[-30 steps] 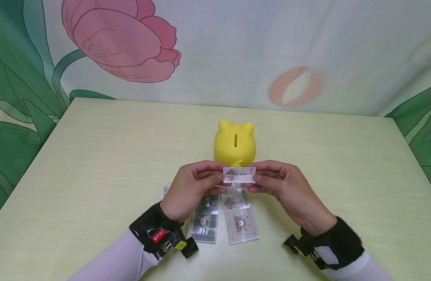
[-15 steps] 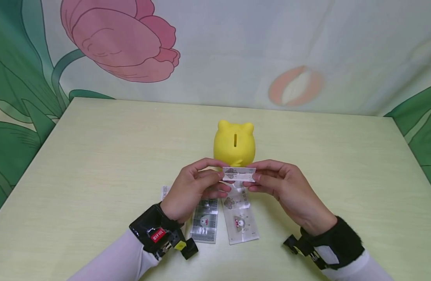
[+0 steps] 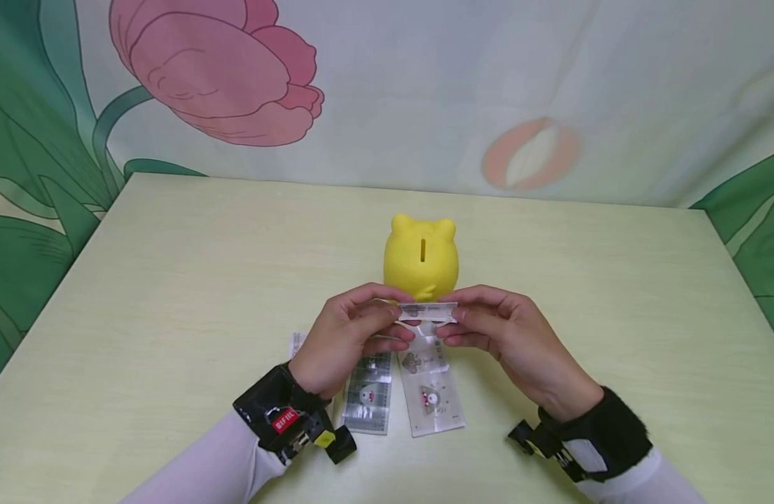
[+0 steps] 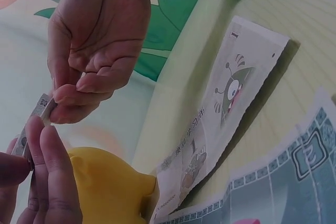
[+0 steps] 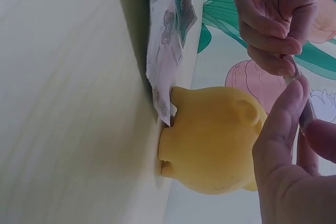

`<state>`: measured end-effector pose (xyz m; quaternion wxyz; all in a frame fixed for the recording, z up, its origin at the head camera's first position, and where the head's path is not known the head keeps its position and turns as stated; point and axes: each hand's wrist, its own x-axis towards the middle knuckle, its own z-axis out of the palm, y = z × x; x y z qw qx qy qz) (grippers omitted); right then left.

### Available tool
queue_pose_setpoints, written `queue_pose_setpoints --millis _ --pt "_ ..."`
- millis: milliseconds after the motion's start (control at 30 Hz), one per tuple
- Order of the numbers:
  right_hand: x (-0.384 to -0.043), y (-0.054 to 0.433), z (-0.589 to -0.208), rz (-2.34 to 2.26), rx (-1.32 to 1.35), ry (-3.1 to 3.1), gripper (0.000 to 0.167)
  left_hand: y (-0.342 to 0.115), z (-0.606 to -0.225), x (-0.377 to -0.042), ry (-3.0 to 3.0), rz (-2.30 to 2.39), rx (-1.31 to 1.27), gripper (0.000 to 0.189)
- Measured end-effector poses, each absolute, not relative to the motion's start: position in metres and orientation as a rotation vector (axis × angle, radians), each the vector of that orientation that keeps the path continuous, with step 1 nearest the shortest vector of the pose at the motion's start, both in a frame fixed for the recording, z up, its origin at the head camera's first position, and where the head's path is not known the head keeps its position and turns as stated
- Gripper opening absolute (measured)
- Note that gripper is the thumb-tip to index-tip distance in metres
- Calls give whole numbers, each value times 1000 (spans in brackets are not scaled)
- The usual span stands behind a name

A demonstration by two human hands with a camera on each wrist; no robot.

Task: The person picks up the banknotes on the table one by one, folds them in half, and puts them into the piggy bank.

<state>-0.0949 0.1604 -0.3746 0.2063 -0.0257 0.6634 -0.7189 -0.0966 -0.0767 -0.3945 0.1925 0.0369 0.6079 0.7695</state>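
The table [image 3: 191, 294] is spread beneath everything, backed by a printed cloth [image 3: 399, 91]. Above the table, the left hand [image 3: 344, 337] and right hand [image 3: 522, 343] are held facing each other, a short gap between them. In both, the fingers are drawn in narrow, and between them a folded paper strip [image 3: 427, 313] is pinched at its two ends.

Just beyond the hands, the yellow bank [image 3: 433, 269] is stood upright, with a slot [image 3: 422, 250] seen in its top. It is judged hard, smooth and perhaps breakable; if lifted, it would best be cupped round both sides.

Nearer the person, a grey note [image 3: 368, 399] and a pale note [image 3: 446, 413] are laid side by side. Being thin and probably light, they would be easily creased, and are best picked up by an edge.

Smallest is the strip, held in the air before the bank. Almost no weight is to be expected; stiffness is likely lent by the folds, though it could be sprung open if either end were released. A light pinch at each end is enough.
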Motion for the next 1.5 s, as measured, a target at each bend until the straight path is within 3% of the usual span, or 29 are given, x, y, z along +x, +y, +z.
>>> queue_pose_setpoints --millis 733,1500 --pt "-96 157 -371 -1960 -17 1871 32 -77 -391 -98 1816 2067 123 31" --pt "-90 153 -375 -1840 -82 2050 31 -71 -393 -92 2041 1923 260 18"
